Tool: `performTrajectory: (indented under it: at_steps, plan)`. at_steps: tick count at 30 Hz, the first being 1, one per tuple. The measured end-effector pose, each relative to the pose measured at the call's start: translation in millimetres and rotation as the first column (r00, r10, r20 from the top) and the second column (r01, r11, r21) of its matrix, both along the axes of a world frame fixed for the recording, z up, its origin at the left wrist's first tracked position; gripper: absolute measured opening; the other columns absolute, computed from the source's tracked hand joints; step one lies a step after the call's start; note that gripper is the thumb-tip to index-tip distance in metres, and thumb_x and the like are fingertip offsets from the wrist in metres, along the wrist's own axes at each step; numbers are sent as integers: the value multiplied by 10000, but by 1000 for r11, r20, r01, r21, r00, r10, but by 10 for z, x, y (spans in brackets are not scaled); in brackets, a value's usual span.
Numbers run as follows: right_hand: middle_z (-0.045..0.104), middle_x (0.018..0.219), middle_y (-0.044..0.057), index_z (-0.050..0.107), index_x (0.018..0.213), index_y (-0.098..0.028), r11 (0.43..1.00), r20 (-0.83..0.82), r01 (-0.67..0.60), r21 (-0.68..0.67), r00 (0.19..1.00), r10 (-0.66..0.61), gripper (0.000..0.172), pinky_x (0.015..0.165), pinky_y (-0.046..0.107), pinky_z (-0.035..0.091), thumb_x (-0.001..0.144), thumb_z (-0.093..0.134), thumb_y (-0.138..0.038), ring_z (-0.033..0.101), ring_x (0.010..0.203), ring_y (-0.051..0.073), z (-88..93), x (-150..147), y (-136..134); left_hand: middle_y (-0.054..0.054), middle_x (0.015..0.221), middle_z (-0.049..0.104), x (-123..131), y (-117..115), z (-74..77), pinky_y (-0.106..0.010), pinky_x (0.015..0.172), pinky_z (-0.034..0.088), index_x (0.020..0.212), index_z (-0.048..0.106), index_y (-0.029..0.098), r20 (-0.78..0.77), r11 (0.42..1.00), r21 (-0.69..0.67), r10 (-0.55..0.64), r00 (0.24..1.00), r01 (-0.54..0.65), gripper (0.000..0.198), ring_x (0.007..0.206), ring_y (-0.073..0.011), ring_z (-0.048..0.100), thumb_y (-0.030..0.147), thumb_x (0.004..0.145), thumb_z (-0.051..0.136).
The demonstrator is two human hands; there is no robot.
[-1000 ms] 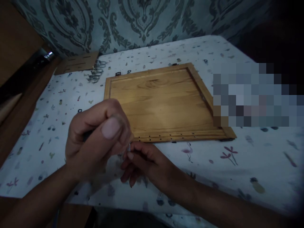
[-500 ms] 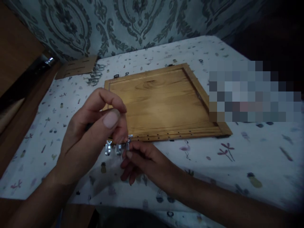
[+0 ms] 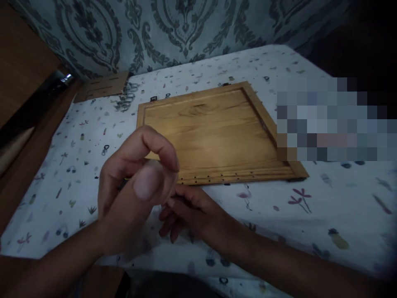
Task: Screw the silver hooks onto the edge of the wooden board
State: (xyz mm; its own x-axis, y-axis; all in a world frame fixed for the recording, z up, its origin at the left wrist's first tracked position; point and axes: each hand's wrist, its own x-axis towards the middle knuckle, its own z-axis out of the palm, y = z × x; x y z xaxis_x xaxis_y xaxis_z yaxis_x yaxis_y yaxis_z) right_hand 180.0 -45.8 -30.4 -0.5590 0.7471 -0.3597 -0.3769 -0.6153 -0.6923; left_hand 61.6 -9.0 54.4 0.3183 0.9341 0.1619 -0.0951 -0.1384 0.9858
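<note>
A framed wooden panel [image 3: 204, 128] lies on the table, with a row of small dark holes along its near edge. Above the near left corner, my left hand [image 3: 139, 182] is closed, fingers curled toward the thumb around something dark that mostly stays hidden in the palm. My right hand [image 3: 195, 211] reaches in from the right and pinches at the panel's near edge. Half a second ago a small shiny metal hook showed in that pinch, with two more fixed beside it. All of these are now covered by my left hand.
A heap of silver metal hooks [image 3: 126, 97] lies behind the panel's left corner, beside a slotted piece of brown cardboard [image 3: 102, 86]. The patterned tablecloth [image 3: 77, 165] spreads around. Patterned wallpaper [image 3: 186, 29] rises behind; a blurred-out patch [image 3: 335, 120] covers the right.
My left hand has shifted right and slightly down, now covering the metal hooks that were visible at the edge. My right hand has stayed almost in place.
</note>
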Motion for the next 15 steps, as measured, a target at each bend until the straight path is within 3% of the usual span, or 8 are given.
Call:
performTrajectory:
  at_steps: [5,10,15]
  plan:
    - [601,709,-15,526,830,-152,1000,12,-5,12,1000,5,221,499,170,504,894,599,-350,651,569,80,4,7,2,40,609,493,-81,63,-15,-239,358,292,802,591,233,-42,986,19,-165,985,166,179,343,-36,252,366,922,577]
    - [595,708,-20,530,836,-158,1000,6,2,-1,1000,-2,218,491,165,496,900,602,-354,652,568,80,-7,-9,-2,97,447,231,-110,155,16,-223,346,308,849,605,257,-90,956,-23,-294,951,293,182,309,-61,208,423,917,573]
    - [589,711,-22,533,848,-162,1000,-16,13,0,1000,-13,236,499,175,498,887,626,-376,653,578,85,-31,-16,-13,99,429,237,-108,237,48,-217,311,266,803,596,253,-108,940,-67,-339,934,334,207,289,-47,167,444,884,596]
